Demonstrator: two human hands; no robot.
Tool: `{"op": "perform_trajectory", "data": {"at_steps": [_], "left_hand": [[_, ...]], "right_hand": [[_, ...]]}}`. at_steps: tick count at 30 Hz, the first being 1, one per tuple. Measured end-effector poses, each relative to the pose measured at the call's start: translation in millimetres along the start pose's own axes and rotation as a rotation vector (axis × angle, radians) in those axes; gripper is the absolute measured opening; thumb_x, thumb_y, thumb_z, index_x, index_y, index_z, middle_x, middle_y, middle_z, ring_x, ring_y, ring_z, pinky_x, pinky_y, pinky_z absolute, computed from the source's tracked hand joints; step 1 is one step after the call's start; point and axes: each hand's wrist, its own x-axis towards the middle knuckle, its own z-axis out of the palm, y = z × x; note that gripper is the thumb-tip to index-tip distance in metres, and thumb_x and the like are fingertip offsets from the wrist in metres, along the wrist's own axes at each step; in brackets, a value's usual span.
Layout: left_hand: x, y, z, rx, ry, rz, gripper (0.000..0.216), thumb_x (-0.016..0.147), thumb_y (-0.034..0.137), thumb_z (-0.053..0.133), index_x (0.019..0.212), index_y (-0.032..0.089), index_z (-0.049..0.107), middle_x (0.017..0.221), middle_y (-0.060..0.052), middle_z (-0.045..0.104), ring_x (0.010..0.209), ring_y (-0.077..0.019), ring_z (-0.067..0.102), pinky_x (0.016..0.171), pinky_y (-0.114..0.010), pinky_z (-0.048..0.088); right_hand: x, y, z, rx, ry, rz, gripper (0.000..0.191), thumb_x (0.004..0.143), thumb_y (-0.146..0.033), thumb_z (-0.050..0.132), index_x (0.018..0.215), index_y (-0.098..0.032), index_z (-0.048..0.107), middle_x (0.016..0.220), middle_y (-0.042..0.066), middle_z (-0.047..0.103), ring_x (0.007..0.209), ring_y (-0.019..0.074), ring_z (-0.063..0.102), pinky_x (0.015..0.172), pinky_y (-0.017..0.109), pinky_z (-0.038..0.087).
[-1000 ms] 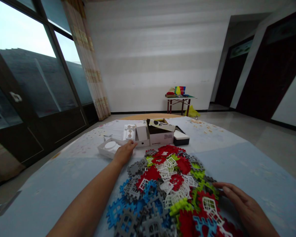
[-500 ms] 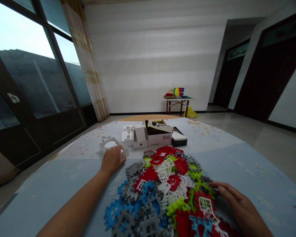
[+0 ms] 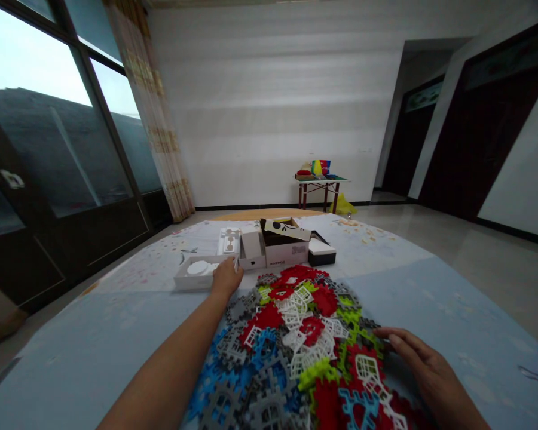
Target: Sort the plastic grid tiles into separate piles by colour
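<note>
At the right end of a shallow white box (image 3: pixel 182 283) is my left hand (image 3: pixel 228 279), its fingers curled over the box's edge. A round white item (image 3: pixel 198 267) lies inside the box, which sits straight on the table. In front of me spreads a heap of plastic interlocking building pieces (image 3: pixel 311 331) in red, white, green, grey and blue. My right hand (image 3: pixel 424 367) rests at the heap's right edge with its fingers stretched out. Its fingertips touch or nearly touch the dark and green pieces there; nothing shows in its grasp.
Behind the heap stand a white box with round cutouts (image 3: pixel 229 241), a narrow white box (image 3: pixel 252 251), a larger open box (image 3: pixel 287 251) and a black-and-white box (image 3: pixel 321 251). A patterned cloth (image 3: pixel 434 322) covers the table. Metal tweezers-like objects (image 3: pixel 537 376) lie far right.
My left hand has moved right and slightly up, and the white box has turned from slanted to nearly straight. My right hand stays by the heap. The view has shifted slightly.
</note>
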Motion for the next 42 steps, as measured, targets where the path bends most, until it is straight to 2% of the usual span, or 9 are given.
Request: {"op": "perform_trajectory", "data": {"at_steps": [5, 11, 15, 19, 25, 30, 33, 36, 42], "left_hand": [[-18, 3, -11, -0.122, 0.045, 0.053, 0.044, 0.08, 0.033, 0.048, 0.119, 0.013, 0.048, 0.117, -0.014, 0.053, 0.112, -0.0264, 0.047, 0.1, -0.05, 0.034], [-95, -17, -45, -0.375, 0.161, 0.039, 0.055, 0.079, 0.05, 0.036, 0.12, 0.014, 0.045, 0.124, -0.011, 0.049, 0.118, -0.021, 0.042, 0.106, -0.039, 0.031], [-142, -30, -61, -0.502, 0.086, -0.094, 0.063, 0.075, 0.06, 0.036, 0.115, 0.013, 0.049, 0.117, -0.013, 0.054, 0.108, -0.0248, 0.051, 0.097, -0.045, 0.041], [-173, -14, -71, -0.564, 0.008, -0.102, 0.063, 0.072, 0.062, 0.041, 0.116, 0.017, 0.049, 0.118, -0.011, 0.053, 0.111, -0.025, 0.049, 0.1, -0.047, 0.038], [-219, 44, -86, -0.447, -0.125, 0.196, 0.051, 0.08, 0.053, 0.04, 0.122, 0.026, 0.045, 0.132, -0.005, 0.042, 0.125, -0.0209, 0.034, 0.11, -0.046, 0.026], [-270, 76, -94, -0.188, -0.217, 0.553, 0.058, 0.079, 0.049, 0.045, 0.133, 0.033, 0.031, 0.142, -0.003, 0.03, 0.129, -0.0236, 0.029, 0.106, -0.047, 0.033], [-298, 81, -87, -0.055, -0.149, 0.899, 0.075, 0.073, 0.057, 0.049, 0.138, 0.03, 0.023, 0.143, -0.006, 0.027, 0.129, -0.0268, 0.029, 0.099, -0.046, 0.041], [-313, 78, -73, 0.084, 0.05, 1.193, 0.064, 0.078, 0.049, 0.044, 0.137, 0.029, 0.027, 0.139, -0.007, 0.035, 0.13, -0.0234, 0.028, 0.099, -0.041, 0.041], [-304, 62, -61, 0.299, 0.285, 1.261, 0.06, 0.077, 0.045, 0.05, 0.133, 0.032, 0.034, 0.134, -0.007, 0.042, 0.129, -0.0222, 0.029, 0.113, -0.039, 0.01]], "right_hand": [[2, 5, 0, 0.033, -0.016, 0.044, 0.04, 0.073, -0.054, 0.052, 0.086, -0.022, 0.071, 0.093, 0.005, 0.07, 0.092, 0.0255, 0.063, 0.081, 0.031, 0.051], [7, 11, 0, 0.09, -0.023, 0.047, 0.042, 0.074, -0.055, 0.052, 0.089, -0.021, 0.07, 0.098, 0.006, 0.069, 0.1, 0.0276, 0.059, 0.087, 0.036, 0.047], [10, 15, 4, 0.135, -0.073, 0.016, 0.045, 0.074, -0.054, 0.053, 0.098, -0.019, 0.067, 0.1, 0.008, 0.068, 0.1, 0.0276, 0.059, 0.087, 0.039, 0.047], [10, 22, 13, 0.08, -0.102, -0.089, 0.049, 0.072, -0.052, 0.056, 0.107, -0.018, 0.064, 0.112, 0.009, 0.063, 0.107, 0.0267, 0.055, 0.096, 0.042, 0.041], [3, 14, 29, -0.09, -0.155, -0.225, 0.056, 0.075, -0.051, 0.053, 0.117, -0.015, 0.057, 0.13, 0.012, 0.049, 0.123, 0.0257, 0.041, 0.106, 0.042, 0.027], [3, -5, 15, -0.175, -0.323, -0.217, 0.068, 0.073, -0.054, 0.056, 0.129, -0.016, 0.047, 0.141, 0.012, 0.036, 0.131, 0.0267, 0.03, 0.108, 0.044, 0.021], [-7, -20, -14, -0.271, -0.393, -0.294, 0.074, 0.072, -0.055, 0.057, 0.134, -0.018, 0.041, 0.144, 0.012, 0.029, 0.134, 0.0282, 0.022, 0.109, 0.047, 0.017], [-36, -36, -44, -0.399, -0.54, -0.456, 0.083, 0.068, -0.057, 0.061, 0.138, -0.023, 0.032, 0.148, 0.01, 0.019, 0.136, 0.0308, 0.01, 0.108, 0.052, 0.012], [-91, -45, -55, -0.507, -0.887, -0.587, 0.107, 0.05, -0.052, 0.076, 0.141, -0.033, 0.024, 0.15, 0.008, 0.009, 0.134, 0.0406, 0.005, 0.106, 0.059, 0.003]]}}
